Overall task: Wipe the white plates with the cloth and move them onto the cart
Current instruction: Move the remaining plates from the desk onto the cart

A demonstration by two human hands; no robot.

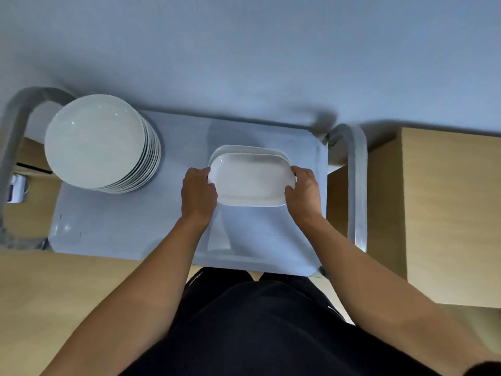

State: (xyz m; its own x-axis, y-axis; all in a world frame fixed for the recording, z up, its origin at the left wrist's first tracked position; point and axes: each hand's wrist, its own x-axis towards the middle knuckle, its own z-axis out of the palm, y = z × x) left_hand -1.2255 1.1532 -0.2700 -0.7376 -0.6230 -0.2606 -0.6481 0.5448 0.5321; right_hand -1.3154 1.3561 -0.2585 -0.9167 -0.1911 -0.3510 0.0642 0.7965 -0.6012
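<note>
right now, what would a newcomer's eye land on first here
First, the white oval plate over the cart's right half, gripped at its ends by the left hand and right hand, above a second oval plate. Next, the tall stack of round plates at the cart's left end.

lower oval plate (pixel 244 148): mostly hidden | cart handle (pixel 15 126): blurred, edge-cut
</note>
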